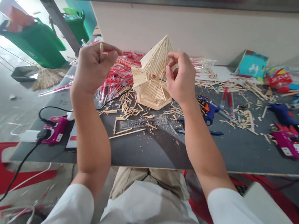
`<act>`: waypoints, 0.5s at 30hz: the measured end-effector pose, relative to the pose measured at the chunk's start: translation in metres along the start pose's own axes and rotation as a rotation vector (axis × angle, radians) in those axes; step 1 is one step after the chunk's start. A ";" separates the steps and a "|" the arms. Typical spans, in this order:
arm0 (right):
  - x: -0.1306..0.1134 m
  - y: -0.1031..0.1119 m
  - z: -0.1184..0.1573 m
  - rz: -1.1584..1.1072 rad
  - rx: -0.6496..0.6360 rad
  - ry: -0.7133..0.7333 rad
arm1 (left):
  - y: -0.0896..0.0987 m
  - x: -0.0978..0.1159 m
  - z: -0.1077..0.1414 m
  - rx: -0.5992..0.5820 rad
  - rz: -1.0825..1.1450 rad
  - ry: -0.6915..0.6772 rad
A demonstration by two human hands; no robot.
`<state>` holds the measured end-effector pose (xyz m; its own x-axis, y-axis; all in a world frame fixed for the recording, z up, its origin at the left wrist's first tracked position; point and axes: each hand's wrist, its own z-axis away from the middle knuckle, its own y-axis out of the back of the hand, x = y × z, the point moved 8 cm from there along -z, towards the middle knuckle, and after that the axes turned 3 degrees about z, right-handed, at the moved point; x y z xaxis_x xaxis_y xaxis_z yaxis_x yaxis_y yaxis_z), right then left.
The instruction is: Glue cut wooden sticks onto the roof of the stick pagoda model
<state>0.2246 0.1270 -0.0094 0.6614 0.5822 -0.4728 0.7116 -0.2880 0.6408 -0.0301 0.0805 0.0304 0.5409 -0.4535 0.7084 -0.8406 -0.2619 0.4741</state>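
Note:
A model pavilion made of thin wooden sticks (157,61), with a pointed roof over an angular, tray-like base, stands on the dark table in front of me. My left hand (92,65) is raised to its left, fingers closed around a short wooden stick (101,47) whose end pokes up from the fist. At the right side of the roof, my right hand (182,78) has its thumb and fingers curled together in a pinch. Whatever lies between those fingertips is too small or hidden to make out. Cut stick pieces (129,102) lie scattered below the model.
Red-and-clear plastic wrappers (119,69) heap behind the left hand. A blue glue gun (210,111) lies right of my right forearm, near a clear plastic ruler (143,122). A purple power strip (56,129) with cords sits at the left edge. Another blue glue gun (281,113) lies farther right.

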 end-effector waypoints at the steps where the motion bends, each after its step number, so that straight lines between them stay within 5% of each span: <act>1: -0.001 0.000 0.000 0.003 -0.005 0.000 | 0.001 -0.001 0.000 0.004 0.001 0.010; 11: -0.004 -0.003 0.002 -0.019 -0.026 -0.019 | 0.005 -0.002 0.000 0.041 0.044 0.066; 15: -0.024 0.018 0.004 -0.085 -0.028 -0.020 | 0.007 -0.007 0.000 0.033 0.004 0.106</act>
<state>0.2224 0.1048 0.0107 0.6041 0.5880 -0.5379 0.7585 -0.2172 0.6145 -0.0394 0.0814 0.0288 0.5363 -0.3623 0.7623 -0.8422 -0.2889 0.4552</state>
